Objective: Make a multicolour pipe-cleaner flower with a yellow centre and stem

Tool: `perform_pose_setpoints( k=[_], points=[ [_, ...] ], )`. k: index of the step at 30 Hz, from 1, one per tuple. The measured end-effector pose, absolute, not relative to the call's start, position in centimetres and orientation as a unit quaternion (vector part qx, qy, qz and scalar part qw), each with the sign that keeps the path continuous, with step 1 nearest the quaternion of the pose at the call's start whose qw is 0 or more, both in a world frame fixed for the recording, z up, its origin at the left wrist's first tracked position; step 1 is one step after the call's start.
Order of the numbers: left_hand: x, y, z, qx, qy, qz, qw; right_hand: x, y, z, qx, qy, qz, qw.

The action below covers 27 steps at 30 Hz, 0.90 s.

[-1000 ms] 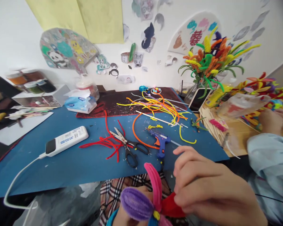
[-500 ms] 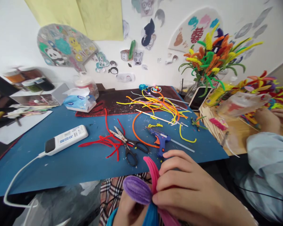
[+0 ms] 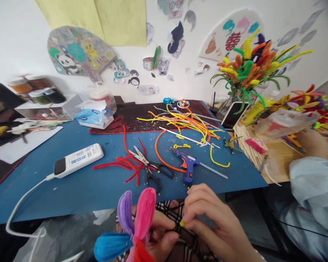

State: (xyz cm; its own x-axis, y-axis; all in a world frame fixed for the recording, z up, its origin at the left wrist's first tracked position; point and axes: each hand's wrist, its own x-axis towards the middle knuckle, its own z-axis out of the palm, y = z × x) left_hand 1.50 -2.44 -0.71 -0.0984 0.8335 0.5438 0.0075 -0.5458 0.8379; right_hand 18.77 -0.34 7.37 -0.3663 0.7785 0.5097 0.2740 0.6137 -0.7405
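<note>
Low in the head view, my left hand is closed round a pipe-cleaner flower. Its fuzzy petals are purple, pink, blue and red, and they partly cover the fingers holding it. My right hand is just to the right, thumb and fingertips pinched on a small yellow piece whose kind is too small to make out. The two hands are apart. On the table beyond lie a blue glue gun with a clear glue stick in its back, and black-handled scissors spread over red pipe cleaners.
Yellow and orange pipe cleaners are heaped on a dark mat at the back. A white device with a cable lies left, near a tissue pack. Pipe-cleaner flowers stand back right. Another person's sleeve is at right.
The flower has swung left, so its blue and red petals now show. My right hand has come off it and holds a small yellow piece. The view has shifted slightly.
</note>
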Motion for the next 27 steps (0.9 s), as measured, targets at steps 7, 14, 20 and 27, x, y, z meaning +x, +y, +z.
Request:
perform_pose_setpoints(
  k=[7,14,20,27],
  points=[
    [2.1,-1.7,-0.4,0.635,0.324,0.623,0.322,17.6,-1.0,6.4,-0.357,-0.736,0.308,0.486],
    [2.2,-2.0,-0.1,0.639,0.383,0.595,0.300,17.5,-0.8,5.9,-0.353,-0.735,0.297,0.496],
    [2.7,-1.6,1.1,0.633,0.364,0.609,0.309,18.3,-1.3,7.1,-0.360,-0.789,0.285,0.407],
    [1.9,-1.1,1.9,0.671,0.315,0.573,0.349,18.7,-0.9,8.3,-0.338,-0.829,0.301,0.329]
  ],
)
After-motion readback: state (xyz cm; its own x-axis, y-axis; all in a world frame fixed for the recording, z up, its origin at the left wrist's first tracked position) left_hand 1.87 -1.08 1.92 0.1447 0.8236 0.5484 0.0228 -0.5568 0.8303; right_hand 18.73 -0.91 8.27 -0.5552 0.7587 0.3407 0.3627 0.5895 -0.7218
